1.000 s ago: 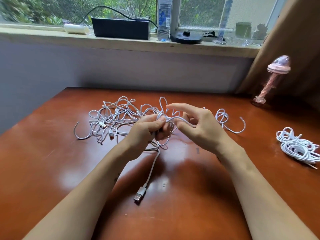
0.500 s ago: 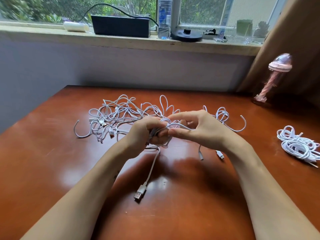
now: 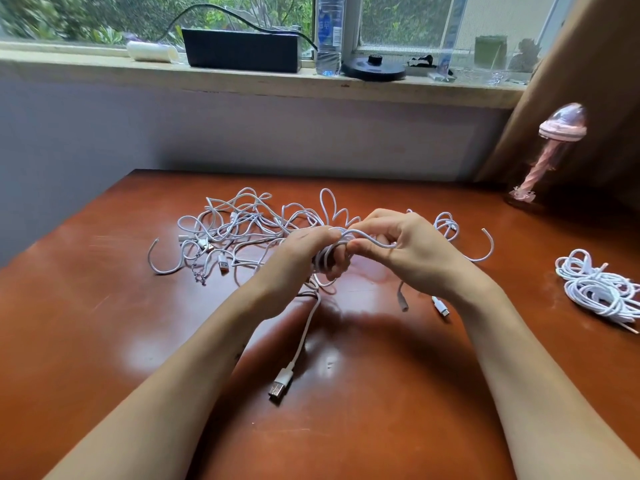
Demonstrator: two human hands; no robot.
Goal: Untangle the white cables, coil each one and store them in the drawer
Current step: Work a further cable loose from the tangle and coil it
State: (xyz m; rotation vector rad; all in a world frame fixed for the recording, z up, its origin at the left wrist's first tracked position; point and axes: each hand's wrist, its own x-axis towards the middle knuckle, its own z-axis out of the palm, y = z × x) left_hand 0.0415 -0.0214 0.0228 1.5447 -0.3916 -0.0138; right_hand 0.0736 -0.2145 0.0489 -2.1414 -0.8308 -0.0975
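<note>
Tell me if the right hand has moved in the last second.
Yes. The right hand curled its fingers, earlier level with the tangle's tall loop, down below it to pinch the cable by the left hand.

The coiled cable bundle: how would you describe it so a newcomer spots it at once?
On the reddish wooden table, look to the right edge, in front of the pink jellyfish ornament. The coiled bundle lies alone, gathered in loops, unlike the loose tangle mid-table.
</note>
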